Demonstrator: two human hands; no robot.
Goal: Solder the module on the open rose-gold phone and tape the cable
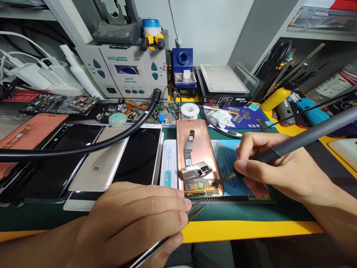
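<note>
A pink phone panel (205,149) lies flat near the front edge of the bench (251,231), seemingly placed there for easy reach from both sides. The right hand (267,165) pinches a soldering iron (309,137) like a pen, its tip at the panel's circuit strip (192,187). The left hand (136,219), fingers bunched, grips tweezers (196,213), their points slightly apart beside the panel's near end.

Head-worn camera looks forward and down, close over the workbench (251,230); back wall (217,29) at top.
</note>
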